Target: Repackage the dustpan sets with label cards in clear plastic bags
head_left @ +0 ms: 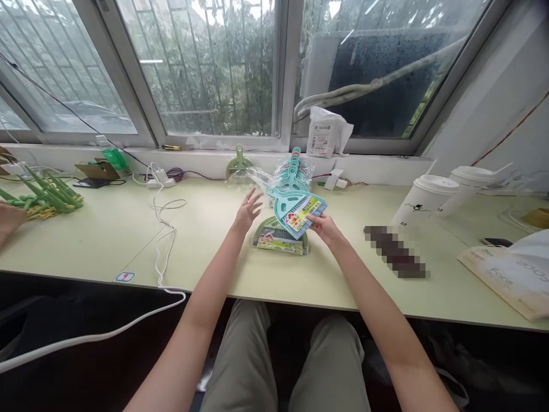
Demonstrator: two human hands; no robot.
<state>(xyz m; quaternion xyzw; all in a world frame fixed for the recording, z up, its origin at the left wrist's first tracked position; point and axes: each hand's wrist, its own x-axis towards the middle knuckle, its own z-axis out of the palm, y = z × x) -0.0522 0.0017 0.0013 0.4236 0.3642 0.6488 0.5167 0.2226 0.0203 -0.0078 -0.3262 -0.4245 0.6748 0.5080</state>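
Observation:
My right hand (325,226) grips the bristle end of a teal dustpan-and-brush set (286,200) with a bright printed label, held tilted above the table. Clear plastic film (262,182) trails off the handle end of this set. To its left my left hand (249,210) is open, fingers spread, close to the film; I cannot tell whether it touches. Below lies a green dustpan-and-brush set (278,243) in clear wrapping, partly hidden by the teal one. Behind are several more teal sets (295,163) stacked in plastic, and another green set (239,162) stands by the wall.
A white cable (165,229) runs across the table from a power strip (160,182). White paper cups (424,200), a pixelated dark object (397,252) and a paper bag (501,274) are at right. Another person's hand (11,223) is by green plastic stems (47,197) at left.

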